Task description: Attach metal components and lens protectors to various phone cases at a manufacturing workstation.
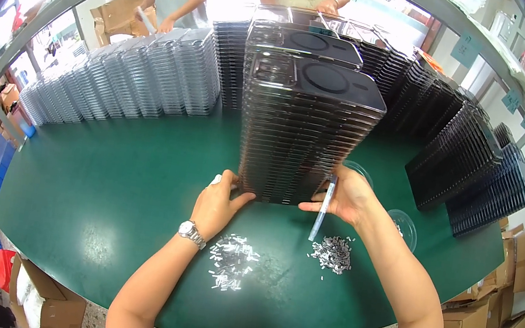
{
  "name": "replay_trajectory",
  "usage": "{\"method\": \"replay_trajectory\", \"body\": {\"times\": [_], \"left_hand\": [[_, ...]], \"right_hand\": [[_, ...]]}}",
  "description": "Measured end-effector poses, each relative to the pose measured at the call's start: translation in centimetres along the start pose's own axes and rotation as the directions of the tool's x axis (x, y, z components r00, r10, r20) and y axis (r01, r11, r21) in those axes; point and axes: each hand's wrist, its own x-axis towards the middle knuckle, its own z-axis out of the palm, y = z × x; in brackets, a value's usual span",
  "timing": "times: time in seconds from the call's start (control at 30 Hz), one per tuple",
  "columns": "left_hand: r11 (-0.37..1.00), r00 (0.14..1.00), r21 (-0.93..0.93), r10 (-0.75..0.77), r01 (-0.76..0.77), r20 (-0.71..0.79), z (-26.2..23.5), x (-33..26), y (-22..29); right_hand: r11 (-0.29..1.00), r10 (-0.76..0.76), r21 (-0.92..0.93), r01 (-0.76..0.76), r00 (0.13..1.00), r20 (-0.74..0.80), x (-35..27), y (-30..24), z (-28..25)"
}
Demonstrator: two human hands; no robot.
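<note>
From where I stood: tall stack of dark-topped clear cases (299, 142) upright on the green counter (106, 176), midway between both hands. Left hand (212, 209) touched its lower left side; could not tell whether that grip was closed on it. Right hand (351, 200), at its lower right side, had its grip around a slim whitish stick (321, 214). Small loose pieces (333, 254) lay near the stick's lower end.

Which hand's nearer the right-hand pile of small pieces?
Right. The right hand is just beyond the pile, at the phone-case stack's lower right; the left hand is farther off, at the stack's lower left.
</note>
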Motion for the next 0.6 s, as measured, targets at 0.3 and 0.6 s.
{"method": "replay_trajectory", "body": {"times": [0.3, 0.6], "left_hand": [[0.999, 0.999, -0.024, -0.024, 0.023, -0.031, -0.7, 0.3, 0.2], [0.804, 0.922, -0.514, 0.106, -0.300, -0.372, -6.4, 2.0, 6.2]], "right_hand": [[0.999, 0.005, -0.041, -0.008, 0.998, -0.067, 1.1, 0.5, -0.3], [0.646, -0.715, -0.282, 0.709, 0.692, 0.104, -5.5, -4.9, -1.0]]}}
